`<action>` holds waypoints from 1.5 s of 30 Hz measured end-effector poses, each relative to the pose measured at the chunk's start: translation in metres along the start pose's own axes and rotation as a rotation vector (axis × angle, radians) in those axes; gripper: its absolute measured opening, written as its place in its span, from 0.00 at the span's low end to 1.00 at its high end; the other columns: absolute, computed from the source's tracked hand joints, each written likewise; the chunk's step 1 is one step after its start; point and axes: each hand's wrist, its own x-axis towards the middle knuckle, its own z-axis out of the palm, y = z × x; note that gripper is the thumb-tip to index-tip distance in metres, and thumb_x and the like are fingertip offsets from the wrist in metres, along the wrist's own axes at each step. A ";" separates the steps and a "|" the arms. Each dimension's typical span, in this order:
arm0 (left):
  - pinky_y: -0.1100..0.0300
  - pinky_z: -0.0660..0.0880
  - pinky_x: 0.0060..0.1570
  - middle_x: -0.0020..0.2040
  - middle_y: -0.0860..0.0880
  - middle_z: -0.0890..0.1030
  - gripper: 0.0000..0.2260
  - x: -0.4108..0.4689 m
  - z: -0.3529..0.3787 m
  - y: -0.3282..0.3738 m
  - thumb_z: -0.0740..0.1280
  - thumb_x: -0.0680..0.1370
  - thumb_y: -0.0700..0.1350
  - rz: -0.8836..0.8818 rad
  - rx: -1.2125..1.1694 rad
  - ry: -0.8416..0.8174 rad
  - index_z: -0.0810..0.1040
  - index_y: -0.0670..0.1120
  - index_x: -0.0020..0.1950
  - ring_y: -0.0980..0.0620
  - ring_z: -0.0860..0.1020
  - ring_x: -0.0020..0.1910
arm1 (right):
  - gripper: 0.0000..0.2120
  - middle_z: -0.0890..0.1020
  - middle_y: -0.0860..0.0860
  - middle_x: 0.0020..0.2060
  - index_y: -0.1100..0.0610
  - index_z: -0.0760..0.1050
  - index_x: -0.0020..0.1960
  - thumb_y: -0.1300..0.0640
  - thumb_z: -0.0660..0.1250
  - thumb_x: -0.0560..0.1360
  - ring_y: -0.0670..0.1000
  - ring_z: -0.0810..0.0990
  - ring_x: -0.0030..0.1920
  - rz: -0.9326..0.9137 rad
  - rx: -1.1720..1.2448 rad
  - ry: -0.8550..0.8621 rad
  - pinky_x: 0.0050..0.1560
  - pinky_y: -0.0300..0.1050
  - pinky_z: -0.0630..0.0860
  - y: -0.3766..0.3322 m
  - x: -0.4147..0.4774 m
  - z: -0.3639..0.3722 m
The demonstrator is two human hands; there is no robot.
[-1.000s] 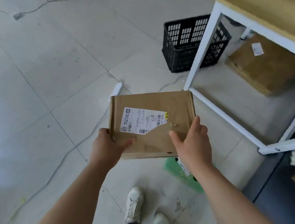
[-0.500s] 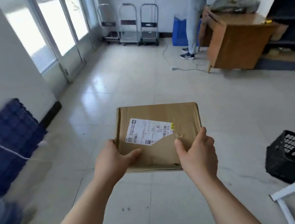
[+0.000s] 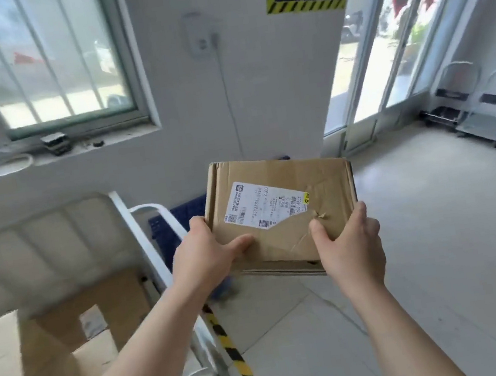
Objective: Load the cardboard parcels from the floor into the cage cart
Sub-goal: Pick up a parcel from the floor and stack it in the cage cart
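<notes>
A flat cardboard parcel (image 3: 303, 180) with a white shipping label hangs in the air at chest height, right of the cage cart. My left hand (image 3: 201, 258) grips its near left corner, thumb on top. My right hand (image 3: 349, 250) grips the near right corner, thumb on the top face. The white cage cart (image 3: 137, 222) stands at the lower left, its railed side and rounded handle between me and the wall. Inside it lie cardboard boxes (image 3: 41, 360), one with open flaps.
A blue crate (image 3: 164, 234) sits behind the cart against the white wall. Yellow-black tape (image 3: 236, 361) runs along the floor beside the cart. Folded platform trolleys (image 3: 477, 104) stand at the far right by the glass doors. A window fills the upper left.
My view has swung left from the open floor to the wall and the cage cart. The parcel stays held in both hands and now sits just right of the cart.
</notes>
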 end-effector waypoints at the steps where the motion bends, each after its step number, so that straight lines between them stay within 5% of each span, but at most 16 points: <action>1: 0.56 0.75 0.40 0.48 0.54 0.77 0.28 0.005 -0.024 -0.017 0.72 0.68 0.66 -0.028 0.013 0.039 0.66 0.49 0.55 0.53 0.77 0.43 | 0.40 0.69 0.62 0.66 0.59 0.53 0.78 0.40 0.64 0.76 0.64 0.72 0.63 -0.034 0.015 -0.028 0.60 0.55 0.72 -0.025 -0.007 0.016; 3: 0.53 0.77 0.46 0.49 0.53 0.77 0.29 0.013 -0.069 -0.051 0.72 0.68 0.66 -0.085 0.029 0.110 0.66 0.49 0.55 0.50 0.78 0.47 | 0.41 0.67 0.62 0.69 0.60 0.50 0.79 0.40 0.64 0.76 0.62 0.69 0.67 -0.105 0.035 -0.081 0.61 0.55 0.71 -0.072 -0.021 0.046; 9: 0.54 0.72 0.43 0.51 0.51 0.78 0.29 0.011 -0.167 -0.143 0.73 0.68 0.65 -0.266 0.048 0.278 0.67 0.47 0.56 0.48 0.78 0.48 | 0.42 0.67 0.62 0.70 0.60 0.50 0.79 0.40 0.64 0.76 0.61 0.69 0.67 -0.306 0.058 -0.232 0.63 0.53 0.69 -0.175 -0.071 0.126; 22: 0.52 0.77 0.50 0.52 0.52 0.80 0.32 -0.058 -0.250 -0.291 0.74 0.64 0.66 -0.710 0.014 0.507 0.69 0.47 0.56 0.47 0.80 0.52 | 0.42 0.66 0.61 0.70 0.59 0.49 0.79 0.37 0.62 0.76 0.61 0.70 0.67 -0.612 -0.042 -0.676 0.63 0.55 0.73 -0.277 -0.180 0.239; 32: 0.52 0.75 0.51 0.55 0.48 0.78 0.32 -0.104 -0.272 -0.332 0.72 0.68 0.67 -1.010 0.057 0.577 0.67 0.44 0.57 0.46 0.77 0.53 | 0.31 0.71 0.59 0.62 0.58 0.60 0.67 0.38 0.63 0.76 0.62 0.76 0.59 -0.761 -0.131 -0.941 0.57 0.54 0.74 -0.314 -0.236 0.288; 45: 0.49 0.75 0.56 0.60 0.50 0.77 0.37 -0.132 -0.279 -0.347 0.73 0.63 0.69 -1.085 -0.074 0.732 0.67 0.48 0.61 0.46 0.77 0.57 | 0.38 0.69 0.60 0.65 0.59 0.55 0.75 0.37 0.62 0.76 0.63 0.74 0.62 -0.931 -0.131 -0.983 0.61 0.54 0.73 -0.340 -0.265 0.302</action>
